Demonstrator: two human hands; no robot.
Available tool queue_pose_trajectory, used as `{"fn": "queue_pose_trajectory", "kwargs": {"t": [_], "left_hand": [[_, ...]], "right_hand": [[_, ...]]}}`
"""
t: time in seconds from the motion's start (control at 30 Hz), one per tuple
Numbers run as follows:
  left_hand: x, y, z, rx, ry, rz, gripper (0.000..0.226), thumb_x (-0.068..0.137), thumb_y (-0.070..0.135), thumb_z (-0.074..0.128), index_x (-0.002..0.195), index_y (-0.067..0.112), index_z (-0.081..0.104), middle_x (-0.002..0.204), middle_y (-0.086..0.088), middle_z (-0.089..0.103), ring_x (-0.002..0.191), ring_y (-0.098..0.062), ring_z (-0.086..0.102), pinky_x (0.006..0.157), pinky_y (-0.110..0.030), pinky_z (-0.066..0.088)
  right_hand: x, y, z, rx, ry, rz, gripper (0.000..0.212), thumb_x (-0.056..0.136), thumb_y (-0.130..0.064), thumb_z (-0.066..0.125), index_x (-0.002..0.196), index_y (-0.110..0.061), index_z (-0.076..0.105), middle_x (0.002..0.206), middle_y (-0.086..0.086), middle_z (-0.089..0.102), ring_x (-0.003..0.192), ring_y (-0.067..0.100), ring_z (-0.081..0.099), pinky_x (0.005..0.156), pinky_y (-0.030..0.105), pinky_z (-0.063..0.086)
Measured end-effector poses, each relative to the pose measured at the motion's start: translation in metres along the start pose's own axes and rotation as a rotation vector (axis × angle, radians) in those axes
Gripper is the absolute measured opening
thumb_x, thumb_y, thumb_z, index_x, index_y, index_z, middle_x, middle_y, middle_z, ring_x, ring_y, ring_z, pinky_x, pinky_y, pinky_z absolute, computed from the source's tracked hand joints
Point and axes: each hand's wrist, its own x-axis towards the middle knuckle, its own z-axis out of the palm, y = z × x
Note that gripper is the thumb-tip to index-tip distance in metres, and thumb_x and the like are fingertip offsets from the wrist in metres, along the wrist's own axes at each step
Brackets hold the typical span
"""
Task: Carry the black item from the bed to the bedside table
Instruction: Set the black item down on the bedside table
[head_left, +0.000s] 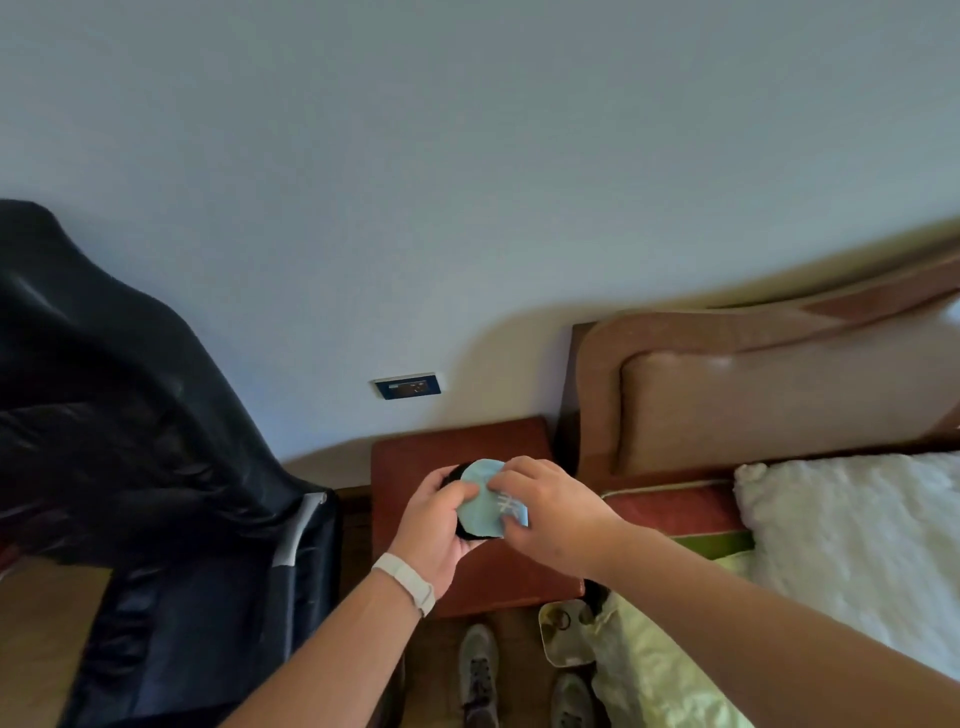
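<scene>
A round black item (477, 531) with a light blue face (483, 501) bearing a pale mark is held just over the red-brown bedside table (519, 577). My left hand (436, 525) cups it from the left and underneath, a white band on that wrist. My right hand (545, 512) grips its right side, fingers laid over the blue face. Most of the black body is hidden by my hands; whether it touches the tabletop I cannot tell. The bed (852, 540) with a white fluffy cover lies to the right.
A black padded chair (130, 467) stands left of the table. A padded brown headboard (753, 400) rises at the right. A wall socket (408, 385) sits above the table. Shoes (480, 670) and pale green bedding (654, 675) lie below.
</scene>
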Motion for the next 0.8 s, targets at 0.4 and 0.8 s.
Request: {"fn": "queue_pose_trajectory", "kwargs": {"t": [0.4,0.8], "left_hand": [[0.172,0.002,-0.011,0.082,-0.009,-0.184,0.022,0.085,-0.001,0.057,0.102,0.010,0.064,0.105,-0.020,0.067,0.086,-0.032,0.068,0.062,-0.043,0.058],[0.327,-0.051,-0.034,0.146,-0.017,-0.202,0.026,0.088,-0.004,0.050,0.112,0.003,0.058,0.100,-0.019,0.067,0.078,-0.028,0.068,0.066,-0.041,0.058]], "right_hand": [[0.101,0.095,0.066,-0.035,-0.059,0.203,0.037,0.081,-0.018,0.061,0.118,-0.017,0.059,0.120,0.002,0.055,0.109,0.026,0.049,0.093,0.028,0.038],[0.155,0.202,0.187,0.012,0.026,0.318,0.039,0.079,-0.006,0.059,0.118,-0.014,0.062,0.126,0.002,0.055,0.119,0.026,0.045,0.095,0.029,0.039]]}}
